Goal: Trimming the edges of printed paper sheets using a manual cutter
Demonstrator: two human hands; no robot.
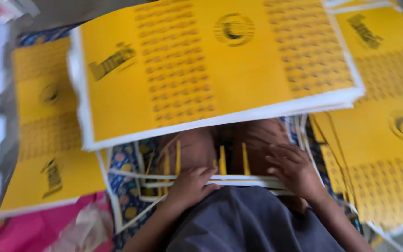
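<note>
A thick stack of yellow printed sheets [220,70] with white borders lies tilted across the upper middle. Below it, my left hand [190,186] rests with curled fingers on thin white and yellow paper strips [239,179] lying over my knees. My right hand [295,170] lies flat, fingers spread, on the same strips to the right. Neither hand clearly grips anything. The picture is blurred by motion.
More yellow printed sheets lie at the left [47,140] and at the right [388,140]. A pink cloth [38,226] and a clear plastic bag [78,231] sit at the lower left. A blue patterned mat [124,186] shows under the strips. Grey cloth [248,224] covers my lap.
</note>
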